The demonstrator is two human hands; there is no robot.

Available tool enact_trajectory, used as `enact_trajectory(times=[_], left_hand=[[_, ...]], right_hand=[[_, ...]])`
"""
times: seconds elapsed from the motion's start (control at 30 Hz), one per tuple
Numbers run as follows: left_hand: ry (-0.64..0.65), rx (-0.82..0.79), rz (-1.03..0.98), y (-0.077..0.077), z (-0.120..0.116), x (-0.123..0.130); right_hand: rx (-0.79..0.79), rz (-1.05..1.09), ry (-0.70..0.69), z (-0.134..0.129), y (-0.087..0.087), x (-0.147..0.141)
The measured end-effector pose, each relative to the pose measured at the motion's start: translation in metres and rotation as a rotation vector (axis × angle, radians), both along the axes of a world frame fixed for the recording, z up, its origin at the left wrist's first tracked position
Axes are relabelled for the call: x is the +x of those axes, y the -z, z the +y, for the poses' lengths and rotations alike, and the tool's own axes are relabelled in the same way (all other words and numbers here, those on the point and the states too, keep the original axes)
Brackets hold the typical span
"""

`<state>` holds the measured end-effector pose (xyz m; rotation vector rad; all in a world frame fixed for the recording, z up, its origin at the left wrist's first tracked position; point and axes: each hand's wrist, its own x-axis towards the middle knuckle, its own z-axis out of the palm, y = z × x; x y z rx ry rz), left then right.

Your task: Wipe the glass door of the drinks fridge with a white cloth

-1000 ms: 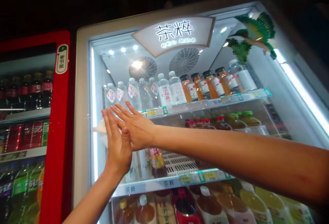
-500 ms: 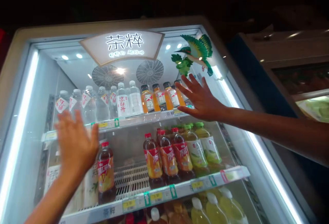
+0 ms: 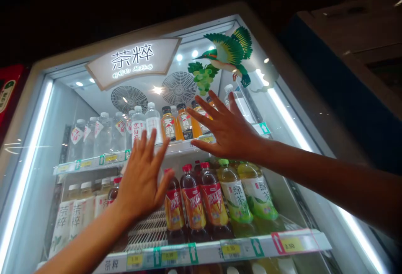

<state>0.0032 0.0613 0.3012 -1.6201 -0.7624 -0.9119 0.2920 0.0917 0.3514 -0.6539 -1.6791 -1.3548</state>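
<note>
Drinks fridge: lit and upright, its frame [image 3: 78, 50] rising straight in front of both hands.
Orange bottles: on the upper shelf, behind the right hand's fingertips; clear bottles [image 3: 103, 135] stand to their left.
Red-capped bottles [image 3: 193, 202]: on the shelf below, just right of the left hand from here, with green tea bottles [image 3: 235, 194] beside them under the right hand.
Left hand [image 3: 143, 177]: empty, fingers spread, palm towards the shelves.
Right hand [image 3: 228, 129]: empty too, fingers fanned wide, higher up.
Touch: I can't tell whether either hand meets the glass.
Fridge top: a fan-shaped sign [image 3: 133, 58] on the left, a green bird picture [image 3: 229, 52] on the right.
</note>
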Motion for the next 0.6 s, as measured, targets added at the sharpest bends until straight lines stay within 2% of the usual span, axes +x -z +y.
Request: enact_trajectory(times=[0.03,0.07,0.1,0.2,0.23,0.27,0.3,0.33,0.43,0.47,0.5,0.53,0.6], left_hand=[[0.001,-0.016,0.085,0.008,-0.001,0.002],[0.007,-0.026,0.121,0.005,-0.001,0.005],[0.015,-0.037,0.102,-0.007,0.000,0.009],[0.088,-0.060,-0.131,-0.077,0.011,0.032],[0.118,-0.048,-0.216,-0.095,0.016,0.042],[0.136,-0.033,-0.260,-0.104,0.019,0.051],[0.143,-0.016,-0.269,-0.102,0.022,0.059],[0.139,0.004,-0.252,-0.089,0.022,0.065],[0.060,0.058,-0.165,-0.023,0.018,0.066],[0.028,0.063,-0.144,-0.009,0.016,0.064],[0.004,0.055,-0.134,-0.004,0.014,0.061],[-0.009,0.036,-0.141,-0.010,0.013,0.060],[0.001,-0.013,-0.205,-0.046,0.014,0.064]], right_hand=[[0.007,-0.010,-0.009,0.000,0.001,0.000],[0.015,-0.014,-0.021,0.001,0.001,0.000],[0.021,-0.011,-0.034,0.001,0.002,0.000],[0.020,0.011,-0.064,0.001,0.003,0.000],[0.019,0.015,-0.070,0.001,0.003,0.000],[0.019,0.015,-0.075,0.001,0.003,0.000],[0.019,0.014,-0.077,0.000,0.003,0.000],[0.018,0.015,-0.078,0.000,0.003,-0.001],[0.008,0.026,-0.073,-0.001,0.004,-0.002],[0.007,0.029,-0.071,-0.002,0.004,-0.003],[0.008,0.030,-0.071,-0.002,0.004,-0.003],[0.014,0.030,-0.076,-0.002,0.005,-0.003],[0.022,0.031,-0.089,-0.003,0.006,-0.003]])
